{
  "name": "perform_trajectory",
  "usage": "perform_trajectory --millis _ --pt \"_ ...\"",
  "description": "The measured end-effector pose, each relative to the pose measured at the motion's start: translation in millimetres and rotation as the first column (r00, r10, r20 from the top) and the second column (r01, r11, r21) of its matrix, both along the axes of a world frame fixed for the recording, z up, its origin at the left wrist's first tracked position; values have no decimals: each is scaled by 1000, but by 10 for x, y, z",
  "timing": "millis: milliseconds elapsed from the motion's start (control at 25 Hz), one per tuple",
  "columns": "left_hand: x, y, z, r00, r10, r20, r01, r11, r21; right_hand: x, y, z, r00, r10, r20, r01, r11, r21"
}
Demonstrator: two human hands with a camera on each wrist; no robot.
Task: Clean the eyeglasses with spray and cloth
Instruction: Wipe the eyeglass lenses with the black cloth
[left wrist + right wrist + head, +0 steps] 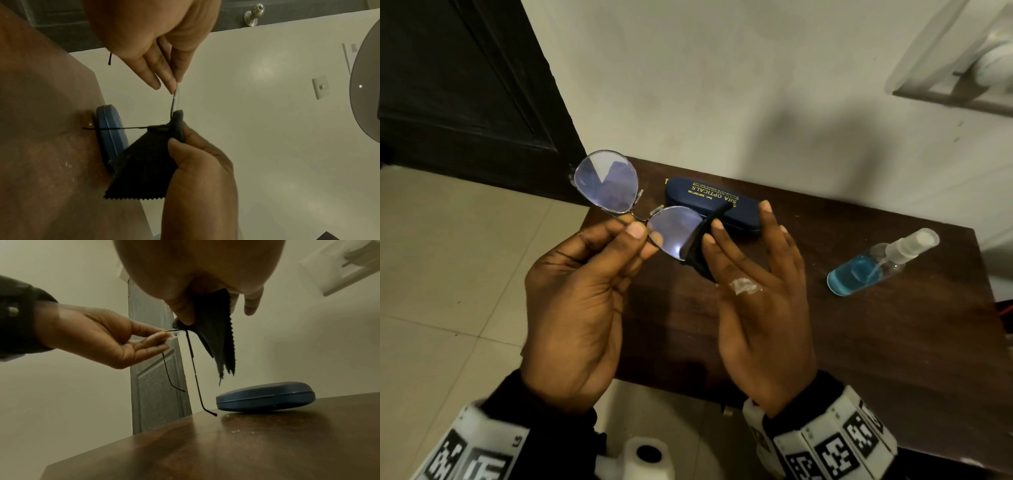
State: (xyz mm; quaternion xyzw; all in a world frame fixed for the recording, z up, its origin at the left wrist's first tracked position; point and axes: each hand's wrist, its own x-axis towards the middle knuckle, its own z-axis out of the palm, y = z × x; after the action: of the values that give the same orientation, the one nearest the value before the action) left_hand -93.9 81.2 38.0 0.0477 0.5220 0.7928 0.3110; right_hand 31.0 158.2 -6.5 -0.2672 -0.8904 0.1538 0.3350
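The thin-framed eyeglasses (606,183) are held in the air over the left end of the brown table (859,342). My left hand (634,236) pinches them at the bridge between thumb and fingers. My right hand (709,237) pinches a black cloth (697,251) folded over the outer edge of the right lens (671,233). In the left wrist view the cloth (144,162) hangs down with a zigzag edge. Both temple arms (194,369) hang open toward the table. A clear spray bottle (880,263) of blue liquid lies on its side at the right.
A dark blue glasses case (715,202) lies shut at the back of the table, right under the glasses. A white wall rises behind it and a dark door (465,85) stands at the left. Beige floor tiles (448,274) lie left of the table.
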Motion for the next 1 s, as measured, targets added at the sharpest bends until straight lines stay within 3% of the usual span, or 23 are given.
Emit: perform_trajectory --millis 280,440,640,800,1000 --pt "113 23 -64 997 -59 -48 53 993 -110 -53 -127 42 997 65 34 -66 997 42" --pt "114 48 -57 995 -59 -77 50 992 -117 -6 -2 60 999 -42 30 42 999 -8" --pt "126 33 -76 994 -65 -86 56 992 -109 -19 -83 80 991 132 25 -133 990 37" --pt "119 48 -84 992 -74 -100 60 989 -133 18 30 76 999 37 12 -37 999 -8" --pt "116 31 -89 992 -75 -98 62 990 -128 -14 -80 92 987 163 4 -163 986 26"
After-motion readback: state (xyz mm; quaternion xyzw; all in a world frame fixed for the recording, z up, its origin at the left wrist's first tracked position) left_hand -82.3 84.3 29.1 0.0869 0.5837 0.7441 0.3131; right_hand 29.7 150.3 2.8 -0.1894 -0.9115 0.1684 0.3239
